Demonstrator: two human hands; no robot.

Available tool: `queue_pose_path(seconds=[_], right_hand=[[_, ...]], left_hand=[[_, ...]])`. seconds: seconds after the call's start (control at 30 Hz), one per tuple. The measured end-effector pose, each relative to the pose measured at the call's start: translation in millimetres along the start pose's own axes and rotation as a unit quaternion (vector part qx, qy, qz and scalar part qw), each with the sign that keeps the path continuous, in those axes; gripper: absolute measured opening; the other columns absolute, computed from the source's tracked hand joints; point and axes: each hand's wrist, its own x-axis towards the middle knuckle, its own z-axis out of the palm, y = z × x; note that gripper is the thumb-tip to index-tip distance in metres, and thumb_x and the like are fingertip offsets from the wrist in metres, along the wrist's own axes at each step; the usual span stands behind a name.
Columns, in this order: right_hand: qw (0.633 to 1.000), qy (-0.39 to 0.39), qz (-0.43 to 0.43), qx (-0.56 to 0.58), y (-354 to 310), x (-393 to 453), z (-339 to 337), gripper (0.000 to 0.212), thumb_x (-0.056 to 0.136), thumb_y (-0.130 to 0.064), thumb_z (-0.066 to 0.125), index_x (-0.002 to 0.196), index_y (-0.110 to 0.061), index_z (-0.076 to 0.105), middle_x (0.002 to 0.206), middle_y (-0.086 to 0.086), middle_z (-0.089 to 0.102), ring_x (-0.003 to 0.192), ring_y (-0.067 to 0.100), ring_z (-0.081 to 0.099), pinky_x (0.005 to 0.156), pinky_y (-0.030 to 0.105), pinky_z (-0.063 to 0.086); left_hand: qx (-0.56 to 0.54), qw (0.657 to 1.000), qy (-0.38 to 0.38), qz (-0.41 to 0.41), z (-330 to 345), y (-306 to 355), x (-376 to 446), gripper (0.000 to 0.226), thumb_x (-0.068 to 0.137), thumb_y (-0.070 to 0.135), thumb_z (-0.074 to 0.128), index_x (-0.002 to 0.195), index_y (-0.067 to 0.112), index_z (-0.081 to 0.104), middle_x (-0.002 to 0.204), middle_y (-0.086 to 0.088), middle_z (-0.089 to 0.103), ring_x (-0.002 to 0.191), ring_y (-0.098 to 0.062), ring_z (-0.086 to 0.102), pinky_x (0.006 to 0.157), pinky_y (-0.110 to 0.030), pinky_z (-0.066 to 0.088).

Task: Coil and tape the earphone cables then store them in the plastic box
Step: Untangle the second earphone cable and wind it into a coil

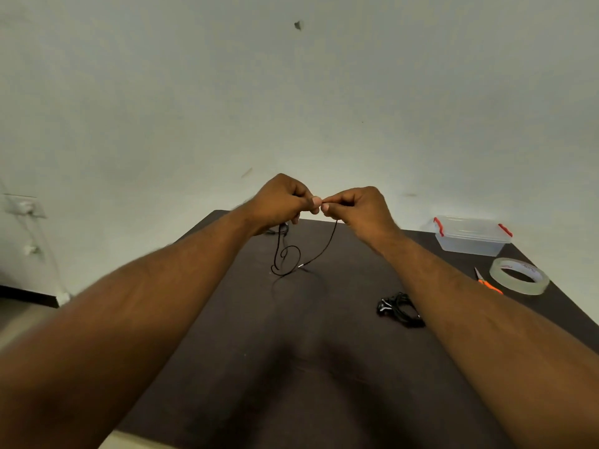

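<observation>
Earphone cable (291, 254) — pinched btwn both hands.

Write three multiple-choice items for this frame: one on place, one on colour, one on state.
1. Where is the clear tape roll?
A. inside the box
B. on the dark table, beside the orange-handled scissors
C. in a hand

2. What colour are the clips on the clear plastic box?
A. blue
B. green
C. red

3. What is the black earphone cable doing?
A. lying taped
B. held by left hand and right hand, dangling
C. boxed

Answers: B, it lies by the scissors; C, red clips show; B, both hands pinch it.
</observation>
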Motion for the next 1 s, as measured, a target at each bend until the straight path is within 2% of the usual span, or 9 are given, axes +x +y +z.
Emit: queue_pose_path(seconds=[0.1,0.2,0.47,0.6,0.7,0.77,0.83,0.93,1.0], right_hand=[[0.999,-0.001,-0.015,-0.049,3.9,6.6,-19.1,0.012,0.082,-0.015,0.075,0.093,-0.014,0.077,0.085,-0.007,0.073,0.08,-0.006,0.066,0.073,0.006,0.048],[0.996,0.018,-0.017,-0.082,11.4,12.9,-52.6,0.013,0.08,-0.014,0.076,0.093,-0.012,0.077,0.086,-0.006,0.072,0.076,-0.015,0.063,0.074,0.001,0.044],[0.993,0.036,0.011,-0.112,30.9,14.3,-94.6,0.013,0.082,-0.015,0.075,0.094,-0.012,0.077,0.09,-0.003,0.073,0.089,0.001,0.065,0.082,0.014,0.046],[0.993,0.046,0.018,-0.103,41.6,11.5,-98.0,0.011,0.082,-0.014,0.075,0.092,-0.011,0.077,0.093,-0.001,0.074,0.092,0.007,0.067,0.088,0.021,0.048],[0.993,0.059,0.03,-0.093,49.7,10.2,-102.3,0.01,0.081,-0.014,0.075,0.091,-0.012,0.077,0.091,0.0,0.074,0.093,0.012,0.068,0.088,0.024,0.05],[0.994,0.057,0.036,-0.091,53.9,9.1,-101.9,0.01,0.082,-0.013,0.075,0.091,-0.012,0.077,0.092,0.002,0.074,0.092,0.011,0.068,0.086,0.02,0.049],[0.993,0.055,0.042,-0.099,58.5,8.5,-98.0,0.012,0.082,-0.013,0.074,0.093,-0.009,0.076,0.094,0.005,0.074,0.091,0.01,0.067,0.081,0.015,0.047],[0.991,0.067,0.067,-0.098,65.7,8.3,-89.1,0.013,0.083,-0.014,0.074,0.095,-0.009,0.076,0.095,0.006,0.074,0.088,0.012,0.066,0.085,0.025,0.052],[0.987,0.058,0.1,-0.114,69.2,9.1,-83.9,0.024,0.084,-0.016,0.073,0.107,-0.01,0.072,0.111,0.008,0.071,0.085,0.011,0.063,0.078,0.024,0.051]], left_hand=[[-0.024,1.0,-0.008,-0.018,-11.5,-6.5,-3.7,0.023,0.091,0.026,0.066,0.079,0.008,0.074,0.09,-0.009,0.074,0.058,-0.015,0.054,0.069,-0.034,0.048],[-0.057,0.998,0.016,-0.027,-34.0,-16.9,-11.5,0.024,0.092,0.018,0.064,0.087,-0.005,0.071,0.089,-0.005,0.072,0.056,-0.015,0.052,0.068,-0.028,0.049],[-0.045,0.998,0.037,-0.035,-66.4,-35.8,-16.4,0.019,0.09,0.02,0.066,0.082,0.005,0.073,0.089,-0.005,0.073,0.062,-0.015,0.054,0.077,-0.031,0.051],[-0.032,0.998,0.042,-0.036,-63.7,-34.9,-16.3,0.02,0.091,0.019,0.065,0.085,0.001,0.072,0.068,0.008,0.07,0.06,-0.014,0.053,0.075,-0.024,0.051],[-0.04,0.998,0.043,-0.035,-69.0,-42.4,-16.6,0.021,0.09,0.02,0.066,0.084,0.002,0.073,0.074,-0.005,0.068,0.058,-0.013,0.052,0.076,-0.028,0.05],[-0.038,0.998,0.042,-0.034,-70.9,-47.5,-16.5,0.021,0.09,0.02,0.067,0.083,0.002,0.073,0.073,-0.003,0.068,0.055,-0.01,0.052,0.077,-0.029,0.051],[-0.028,0.998,0.048,-0.036,-68.3,-50.1,-16.2,0.02,0.09,0.02,0.067,0.083,0.002,0.073,0.069,0.003,0.069,0.056,-0.01,0.053,0.073,-0.025,0.052],[-0.021,0.998,0.057,-0.033,-59.0,-47.6,-15.4,0.018,0.089,0.018,0.067,0.081,0.004,0.073,0.076,0.003,0.072,0.058,-0.01,0.053,0.064,-0.022,0.049],[-0.012,0.998,0.06,-0.027,-53.0,-44.3,-12.5,0.018,0.09,0.017,0.067,0.082,0.002,0.074,0.079,-0.001,0.072,0.057,-0.009,0.053,0.063,-0.022,0.049]])
